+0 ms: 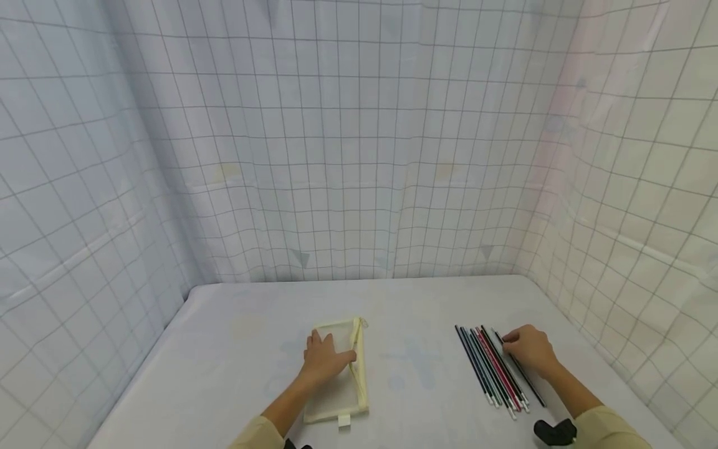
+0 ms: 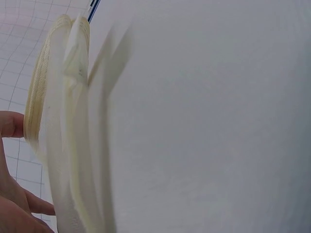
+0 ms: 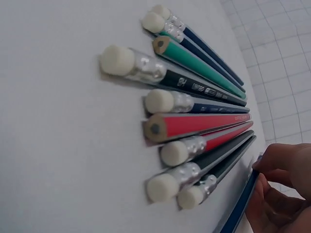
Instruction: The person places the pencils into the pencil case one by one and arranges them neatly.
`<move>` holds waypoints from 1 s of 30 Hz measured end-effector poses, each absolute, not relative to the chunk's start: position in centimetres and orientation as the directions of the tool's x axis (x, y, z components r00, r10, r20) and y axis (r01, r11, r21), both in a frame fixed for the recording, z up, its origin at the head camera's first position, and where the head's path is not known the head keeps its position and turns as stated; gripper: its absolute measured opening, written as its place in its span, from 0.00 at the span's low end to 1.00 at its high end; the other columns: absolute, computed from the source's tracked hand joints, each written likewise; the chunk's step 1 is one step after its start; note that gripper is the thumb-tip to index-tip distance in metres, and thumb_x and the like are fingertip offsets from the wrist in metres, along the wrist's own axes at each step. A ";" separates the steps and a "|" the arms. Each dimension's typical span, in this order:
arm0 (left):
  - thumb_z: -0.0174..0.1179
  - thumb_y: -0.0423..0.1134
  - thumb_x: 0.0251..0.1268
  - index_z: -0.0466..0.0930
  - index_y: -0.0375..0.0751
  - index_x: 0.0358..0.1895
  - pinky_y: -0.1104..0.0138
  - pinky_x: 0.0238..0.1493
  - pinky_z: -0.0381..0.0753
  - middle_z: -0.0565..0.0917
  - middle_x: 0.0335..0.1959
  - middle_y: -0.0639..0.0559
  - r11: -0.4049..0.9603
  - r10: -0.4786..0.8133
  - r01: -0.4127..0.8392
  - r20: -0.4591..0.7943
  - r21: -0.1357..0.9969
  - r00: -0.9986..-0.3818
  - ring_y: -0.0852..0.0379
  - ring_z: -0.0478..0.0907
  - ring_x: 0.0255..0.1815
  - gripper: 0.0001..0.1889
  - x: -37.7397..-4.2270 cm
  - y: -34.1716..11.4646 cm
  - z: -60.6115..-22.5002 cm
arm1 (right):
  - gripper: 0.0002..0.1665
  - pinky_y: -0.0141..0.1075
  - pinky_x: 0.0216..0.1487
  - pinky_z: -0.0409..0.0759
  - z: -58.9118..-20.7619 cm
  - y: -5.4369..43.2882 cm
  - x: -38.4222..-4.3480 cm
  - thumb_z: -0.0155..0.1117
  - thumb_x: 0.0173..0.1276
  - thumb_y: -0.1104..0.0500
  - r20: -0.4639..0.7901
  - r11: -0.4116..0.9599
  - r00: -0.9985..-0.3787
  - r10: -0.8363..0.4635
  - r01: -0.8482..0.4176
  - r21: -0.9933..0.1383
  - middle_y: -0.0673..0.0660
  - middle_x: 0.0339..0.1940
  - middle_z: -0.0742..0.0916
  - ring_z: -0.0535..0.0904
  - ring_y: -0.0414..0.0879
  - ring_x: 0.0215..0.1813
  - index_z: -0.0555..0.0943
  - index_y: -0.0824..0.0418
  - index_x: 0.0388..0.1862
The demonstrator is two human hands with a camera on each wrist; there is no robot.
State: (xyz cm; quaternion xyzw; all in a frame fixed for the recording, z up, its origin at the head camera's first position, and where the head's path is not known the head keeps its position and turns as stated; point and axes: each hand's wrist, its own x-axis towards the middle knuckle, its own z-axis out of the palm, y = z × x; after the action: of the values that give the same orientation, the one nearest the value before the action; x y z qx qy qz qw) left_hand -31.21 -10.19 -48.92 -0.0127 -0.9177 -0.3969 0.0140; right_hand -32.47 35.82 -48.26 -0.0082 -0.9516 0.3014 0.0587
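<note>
A pale-yellow zippered mesh pouch [image 1: 362, 388] lies on the table left of centre. My left hand [image 1: 325, 363] rests on it with fingers spread, the thumb by the zipper [image 2: 36, 92]. Seen from the left wrist, the zipper edge bulges up. On the right, my right hand [image 1: 530, 349] pinches a dark blue pencil [image 3: 241, 199] between thumb and fingers; it slants along the table beside the others. Several pencils [image 1: 490, 365] lie side by side left of that hand. Among them are a green pencil [image 3: 199, 63], a red pencil [image 3: 204, 124] and dark ones, most with white erasers toward me.
A white table [image 1: 415, 349] carries everything. White grid-patterned curtains [image 1: 359, 156] surround it at the back and both sides. A small white tag [image 1: 344, 421] sticks out from the pouch's near edge. A black wrist device [image 1: 554, 431] shows near my right sleeve.
</note>
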 end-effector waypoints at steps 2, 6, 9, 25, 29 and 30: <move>0.64 0.50 0.53 0.63 0.14 0.70 0.32 0.73 0.46 0.46 0.75 0.13 0.683 0.013 0.036 0.038 0.729 -0.999 0.19 0.42 0.78 0.48 -31.2 -10.2 -48.8 | 0.17 0.50 0.37 0.85 -47.9 35.8 -32.6 0.65 0.66 0.64 0.083 0.783 -0.994 0.073 0.005 -0.621 0.69 0.43 0.88 0.86 0.61 0.42 0.86 0.76 0.47; 0.65 0.50 0.52 0.63 0.13 0.70 0.32 0.73 0.46 0.46 0.75 0.12 0.680 0.019 0.043 0.041 0.732 -0.999 0.19 0.42 0.78 0.48 -31.1 -10.3 -48.8 | 0.18 0.45 0.35 0.87 -47.2 35.6 -32.9 0.62 0.69 0.64 0.045 0.694 -0.994 0.102 0.039 -0.719 0.68 0.43 0.88 0.86 0.52 0.37 0.84 0.78 0.50; 0.65 0.50 0.52 0.63 0.14 0.70 0.32 0.73 0.47 0.45 0.76 0.13 0.684 0.025 0.043 0.035 0.729 -0.999 0.19 0.42 0.78 0.49 -31.2 -10.5 -48.8 | 0.19 0.44 0.36 0.87 -46.6 35.0 -33.1 0.61 0.71 0.65 0.020 0.637 -0.994 0.111 0.056 -0.769 0.66 0.42 0.89 0.86 0.50 0.38 0.83 0.79 0.52; 0.67 0.51 0.53 0.62 0.14 0.70 0.30 0.72 0.48 0.46 0.75 0.12 0.686 0.034 0.048 0.033 0.726 -0.999 0.18 0.42 0.77 0.49 -31.0 -10.5 -48.7 | 0.18 0.39 0.37 0.86 -45.0 31.3 -33.9 0.64 0.72 0.64 -0.048 0.457 -0.995 0.087 0.083 -0.886 0.59 0.40 0.88 0.84 0.49 0.37 0.83 0.77 0.54; 0.66 0.51 0.53 0.62 0.15 0.71 0.30 0.72 0.48 0.46 0.76 0.13 0.683 0.033 0.041 0.025 0.730 -0.999 0.19 0.42 0.78 0.49 -31.2 -10.5 -48.8 | 0.19 0.37 0.37 0.85 -44.8 30.3 -34.3 0.65 0.73 0.64 -0.080 0.391 -0.994 0.069 0.101 -0.915 0.60 0.41 0.87 0.83 0.49 0.37 0.82 0.77 0.56; 0.66 0.51 0.53 0.62 0.14 0.70 0.30 0.71 0.48 0.46 0.75 0.13 0.682 0.033 0.042 0.026 0.730 -0.999 0.18 0.42 0.77 0.49 -31.2 -10.5 -48.8 | 0.19 0.37 0.37 0.85 -44.7 30.0 -34.4 0.65 0.73 0.64 -0.088 0.372 -0.994 0.064 0.106 -0.922 0.61 0.42 0.87 0.83 0.48 0.37 0.81 0.78 0.56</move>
State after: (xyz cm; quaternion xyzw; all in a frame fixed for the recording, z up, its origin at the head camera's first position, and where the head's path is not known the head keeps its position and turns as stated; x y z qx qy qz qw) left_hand -31.17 -10.51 -48.76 -0.0205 -0.9170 -0.3983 0.0053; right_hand -34.38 30.00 -44.70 -0.0511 -0.8280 0.5580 -0.0187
